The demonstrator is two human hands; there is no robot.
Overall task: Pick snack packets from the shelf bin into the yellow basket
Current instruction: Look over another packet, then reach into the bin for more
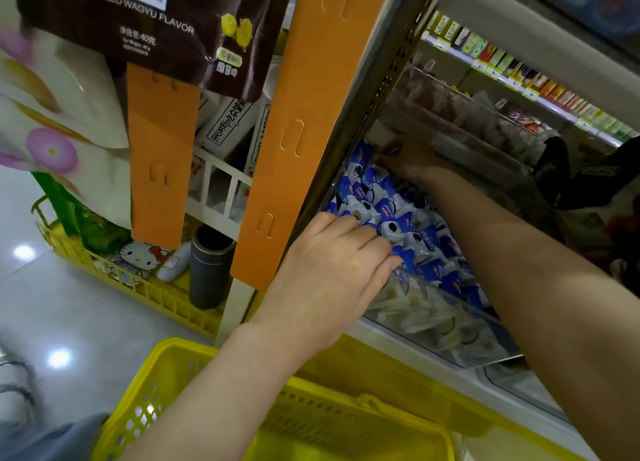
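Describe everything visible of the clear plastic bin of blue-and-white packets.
The clear plastic shelf bin is a glossy, transparent trough on the shelf above the yellow plastic basket. It is heaped with blue-and-white snack packets. The left hand reaches over its front wall, fingers curled on packets; the right hand digs in at its far end.

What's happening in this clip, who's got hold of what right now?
A person has both hands in a clear plastic shelf bin full of blue-and-white snack packets. The left hand curls its fingers over packets at the near end; the right hand reaches among packets farther back, its grip unclear. The yellow plastic basket sits below the bin.
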